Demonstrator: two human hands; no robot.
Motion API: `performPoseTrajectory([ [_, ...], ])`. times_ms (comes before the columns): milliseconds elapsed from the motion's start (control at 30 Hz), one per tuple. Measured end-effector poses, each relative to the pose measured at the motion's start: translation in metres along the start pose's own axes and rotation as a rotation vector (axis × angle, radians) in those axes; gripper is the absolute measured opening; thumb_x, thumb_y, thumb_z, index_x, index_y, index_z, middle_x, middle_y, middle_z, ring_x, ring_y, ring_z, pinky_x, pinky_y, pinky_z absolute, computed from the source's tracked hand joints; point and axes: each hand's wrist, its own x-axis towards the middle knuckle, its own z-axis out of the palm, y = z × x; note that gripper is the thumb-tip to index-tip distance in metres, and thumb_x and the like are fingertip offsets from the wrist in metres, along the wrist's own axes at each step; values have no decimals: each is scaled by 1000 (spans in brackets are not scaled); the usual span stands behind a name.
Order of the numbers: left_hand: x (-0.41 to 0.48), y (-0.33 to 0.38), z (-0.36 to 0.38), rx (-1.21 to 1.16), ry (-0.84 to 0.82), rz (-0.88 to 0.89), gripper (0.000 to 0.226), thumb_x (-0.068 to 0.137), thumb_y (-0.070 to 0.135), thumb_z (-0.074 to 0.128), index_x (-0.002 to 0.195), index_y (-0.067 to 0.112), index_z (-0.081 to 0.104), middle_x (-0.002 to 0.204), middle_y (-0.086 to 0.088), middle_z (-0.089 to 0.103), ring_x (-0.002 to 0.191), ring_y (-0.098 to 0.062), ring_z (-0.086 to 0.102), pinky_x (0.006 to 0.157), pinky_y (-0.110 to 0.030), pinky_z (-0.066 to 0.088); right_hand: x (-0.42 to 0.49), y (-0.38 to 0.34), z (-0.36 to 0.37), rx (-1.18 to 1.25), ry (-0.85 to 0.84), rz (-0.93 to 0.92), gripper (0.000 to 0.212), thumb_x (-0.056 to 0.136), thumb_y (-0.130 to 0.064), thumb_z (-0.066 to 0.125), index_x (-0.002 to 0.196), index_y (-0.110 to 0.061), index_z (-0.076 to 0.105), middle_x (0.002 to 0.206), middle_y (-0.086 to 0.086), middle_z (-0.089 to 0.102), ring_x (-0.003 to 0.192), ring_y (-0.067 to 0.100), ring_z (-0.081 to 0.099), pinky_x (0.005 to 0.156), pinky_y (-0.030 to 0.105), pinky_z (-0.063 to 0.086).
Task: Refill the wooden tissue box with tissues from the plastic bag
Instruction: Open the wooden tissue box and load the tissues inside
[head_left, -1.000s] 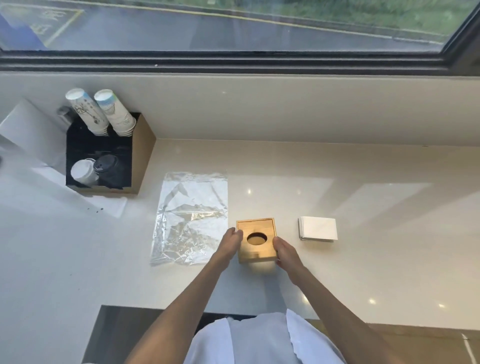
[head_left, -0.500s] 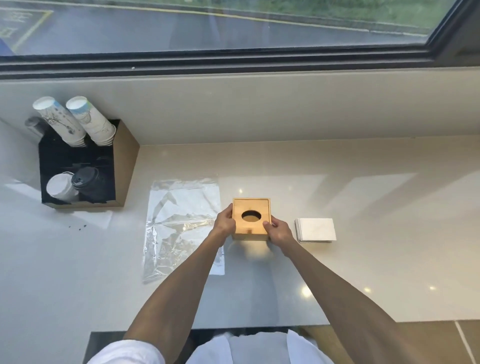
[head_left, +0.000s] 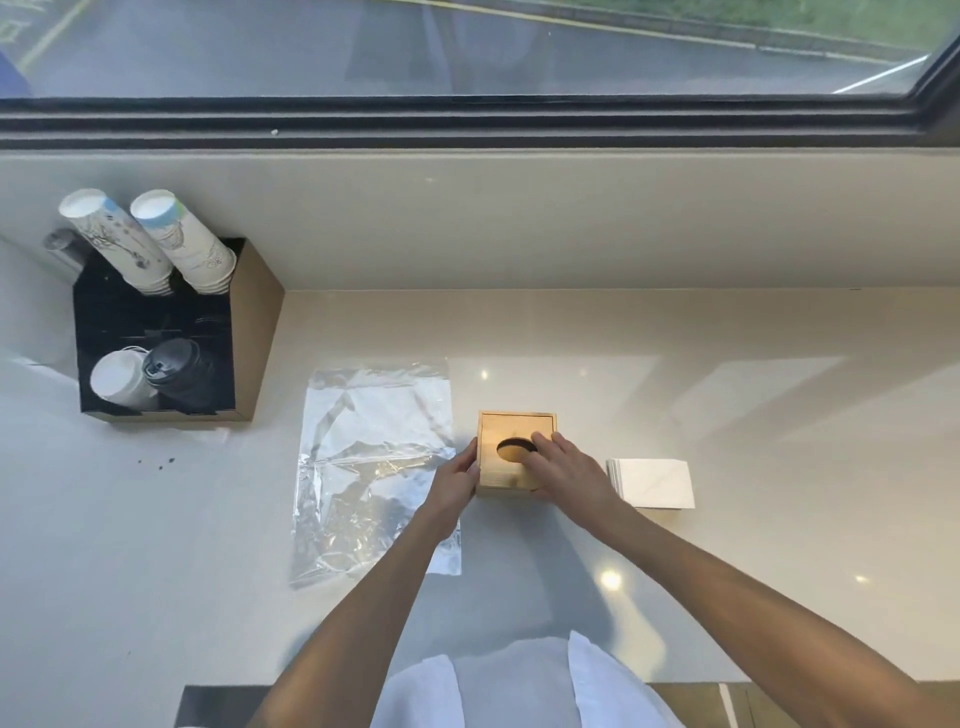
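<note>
The wooden tissue box (head_left: 511, 427) stands on the pale counter, its lid showing a round hole. My left hand (head_left: 456, 480) presses against the box's left side. My right hand (head_left: 563, 467) lies over the lid's right half, fingertips at the edge of the hole. A flat, clear plastic bag (head_left: 371, 467) lies just left of the box and looks empty. A white stack of tissues (head_left: 653, 482) rests on the counter right of the box, close to my right wrist.
A black and cardboard cup holder (head_left: 166, 353) with paper cups and lids stands at the back left. A low wall and window frame (head_left: 467, 119) run behind the counter (head_left: 727, 395). The counter's front edge is near my body.
My right hand moved from the box's right side up onto the lid, fingers reaching the hole. My left hand stays on the left side. The box sits slightly farther from me than a second ago.
</note>
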Motion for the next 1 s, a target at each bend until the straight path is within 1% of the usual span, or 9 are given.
performPoseTrajectory([
  [167, 8, -1, 2, -19, 59, 0, 44, 98, 12, 52, 139, 29, 54, 139, 6, 59, 132, -16, 52, 114, -41, 41, 40, 51, -70, 540, -294, 62, 36, 89, -45, 63, 123, -32, 65, 117, -11, 66, 100, 12, 61, 89, 30, 44],
  [300, 13, 2, 6, 38, 60, 25, 45, 97, 15, 54, 137, 36, 55, 136, 15, 61, 128, -8, 54, 111, -36, 44, 79, 54, -77, 1027, 78, 371, 23, 101, -30, 50, 105, -12, 64, 86, 1, 66, 80, 18, 60, 80, 38, 49],
  [400, 12, 8, 5, 81, 49, 35, 43, 95, 22, 56, 135, 39, 56, 135, 16, 61, 125, -6, 56, 108, -33, 46, 97, 38, -55, 1127, 170, 534, 26, 103, -34, 42, 113, -11, 51, 97, 11, 64, 84, 27, 60, 76, 34, 44],
  [533, 5, 6, 12, 15, 43, 56, 49, 93, 14, 53, 136, 39, 54, 137, 16, 59, 129, -9, 53, 107, -33, 46, 108, 46, -52, 1090, 134, 458, 37, 101, -38, 47, 135, -24, 45, 121, 6, 60, 109, 25, 57, 86, 33, 45],
  [633, 3, 7, 25, 125, 256, 9, 63, 93, -3, 40, 151, 23, 34, 155, 2, 39, 143, -18, 36, 113, -31, 34, 93, 59, -51, 1213, 89, 394, 65, 96, -46, 54, 152, -38, 21, 130, -2, 53, 119, 17, 51, 94, 30, 41],
  [733, -4, 17, 47, 483, 534, 366, 69, 78, -18, 35, 140, 12, 45, 140, -2, 48, 133, -18, 40, 111, -24, 32, 55, 88, -38, 1257, 236, 552, 61, 96, -49, 53, 150, -33, 28, 127, 2, 59, 119, 19, 56, 101, 37, 43],
  [833, -3, 28, 94, 557, 353, 597, 50, 76, -12, 39, 113, 12, 64, 110, 2, 60, 108, -16, 52, 94, -20, 41, -4, 129, -21, 1107, 353, 838, 38, 95, -39, 56, 126, -18, 59, 117, 3, 67, 116, 24, 60, 94, 33, 45],
  [933, 12, 29, 150, 505, -9, 324, 30, 96, 3, 46, 122, 8, 60, 119, -8, 65, 114, -22, 60, 92, -24, 45, -58, 165, 0, 1028, 163, 1019, 49, 94, -40, 58, 130, -6, 59, 132, 10, 61, 124, 29, 54, 104, 39, 42],
  [1000, 25, 22, 180, 451, -182, 35, 50, 98, 26, 54, 143, 10, 39, 139, -10, 52, 125, -24, 53, 92, -27, 42, -81, 177, 10, 1194, -3, 1004, 57, 91, -44, 63, 129, -2, 57, 126, 13, 59, 117, 29, 58, 102, 39, 44],
])
